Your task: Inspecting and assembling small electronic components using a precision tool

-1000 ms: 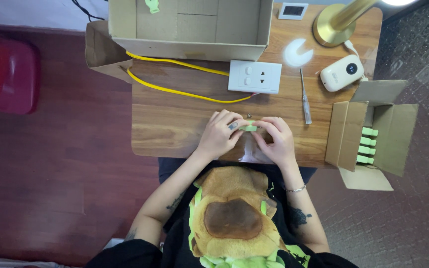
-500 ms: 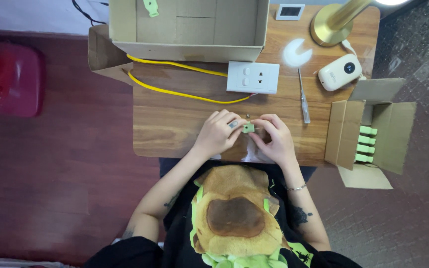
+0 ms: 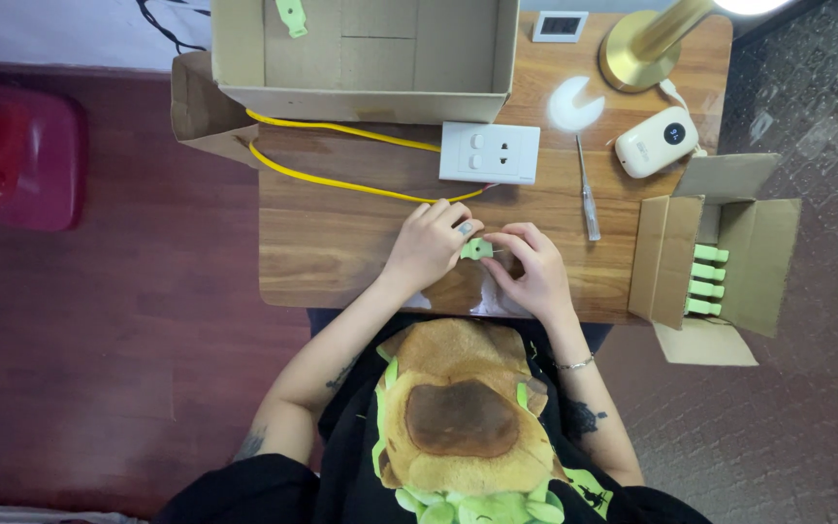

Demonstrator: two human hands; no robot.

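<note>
Both hands meet over the grainy wooden table [image 3: 341,243], near its front edge. The left hand [image 3: 429,245] and the right hand [image 3: 526,267] pinch a small green plastic piece [image 3: 476,249] between their fingertips, flat, lumpy in outline, matte. Behind it lies a smooth white socket plate [image 3: 490,152], a glossy yellow cable [image 3: 341,181] curving to it. A slim screwdriver [image 3: 586,189] lies just right. More green pieces sit in the small cardboard box [image 3: 763,252]

A small light-green plastic piece [image 3: 476,249], a yellow cable [image 3: 341,182], a white rectangular socket plate [image 3: 490,152] and a brown wood-grain table [image 3: 341,243].
</note>
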